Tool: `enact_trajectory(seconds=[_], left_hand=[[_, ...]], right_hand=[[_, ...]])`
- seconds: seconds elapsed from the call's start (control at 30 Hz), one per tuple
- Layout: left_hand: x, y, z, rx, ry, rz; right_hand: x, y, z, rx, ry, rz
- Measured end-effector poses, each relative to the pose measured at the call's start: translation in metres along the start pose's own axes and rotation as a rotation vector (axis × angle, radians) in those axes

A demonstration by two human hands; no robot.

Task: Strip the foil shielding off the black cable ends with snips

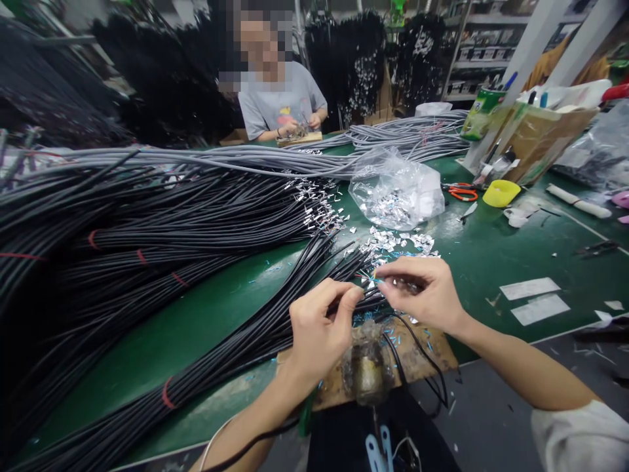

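Between thumb and fingers my left hand (324,321) pinches a black cable close to its stripped end. My right hand (422,292) is closed at the thin coloured wires (372,276) that fan out of that end. A bundle of black cables (255,308), tied with a red band (168,393), runs under and beside my left hand. Below both hands a device with a brass-coloured body (368,373), wrapped in clear plastic, sits on a wooden board (334,391). My fingers hide part of the cable end.
More black cable bundles (196,223) and grey cables (221,157) cover the table's left and back. White scraps (388,239), a plastic bag (400,190), orange-handled scissors (462,192) and a yellow ring (501,193) lie beyond my hands. A co-worker (280,98) sits opposite.
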State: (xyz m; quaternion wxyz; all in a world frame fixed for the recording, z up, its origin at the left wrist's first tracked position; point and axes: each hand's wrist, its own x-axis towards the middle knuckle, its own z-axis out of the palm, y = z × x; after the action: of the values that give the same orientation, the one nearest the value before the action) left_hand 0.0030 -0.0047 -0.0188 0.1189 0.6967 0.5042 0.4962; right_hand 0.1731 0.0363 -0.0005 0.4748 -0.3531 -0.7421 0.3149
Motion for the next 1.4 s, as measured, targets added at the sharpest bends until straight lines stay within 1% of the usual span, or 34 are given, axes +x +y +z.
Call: enact_trajectory(seconds=[0.07, 0.13, 0.27, 0.33, 0.53, 0.73, 0.97, 1.07, 1.13, 1.23, 1.4], left_hand=[[-0.0003, 0.0001, 0.0001, 0.011, -0.013, 0.010], [-0.0007, 0.0000, 0.0001, 0.018, -0.025, 0.020], [-0.0006, -0.0006, 0.0001, 0.013, -0.039, 0.009], [-0.0003, -0.0005, 0.0002, 0.012, -0.040, 0.004], [-0.0010, 0.0005, 0.0009, 0.027, -0.027, 0.014], [-0.0011, 0.0009, 0.0013, 0.027, -0.035, 0.016], [-0.0014, 0.0000, 0.0014, 0.033, -0.022, 0.023], [-0.0023, 0.0004, 0.0013, 0.041, -0.019, 0.031], [-0.0030, 0.0006, 0.0012, 0.047, -0.023, 0.031], [-0.0030, 0.0006, 0.0008, 0.048, -0.017, 0.026], [-0.0021, 0.0008, 0.0007, 0.073, -0.054, 0.014]], right_hand=[[-0.0022, 0.0020, 0.0019, -0.008, -0.011, -0.047], [-0.0027, 0.0028, 0.0031, -0.005, -0.017, -0.055], [0.0003, -0.0001, 0.0018, 0.034, -0.016, 0.055], [0.0013, -0.0012, 0.0005, 0.043, -0.001, 0.069], [-0.0004, 0.0007, 0.0006, -0.023, 0.031, -0.059], [-0.0003, -0.0007, 0.0011, -0.033, 0.076, -0.023], [-0.0013, 0.0015, 0.0004, -0.066, 0.065, -0.071], [-0.0009, 0.0019, 0.0019, -0.078, 0.028, -0.117], [-0.0004, 0.0014, 0.0023, -0.077, 0.013, -0.116], [-0.0002, 0.0012, 0.0020, -0.073, 0.028, -0.093], [-0.0030, 0.0084, 0.0030, -0.091, 0.008, -0.202]])
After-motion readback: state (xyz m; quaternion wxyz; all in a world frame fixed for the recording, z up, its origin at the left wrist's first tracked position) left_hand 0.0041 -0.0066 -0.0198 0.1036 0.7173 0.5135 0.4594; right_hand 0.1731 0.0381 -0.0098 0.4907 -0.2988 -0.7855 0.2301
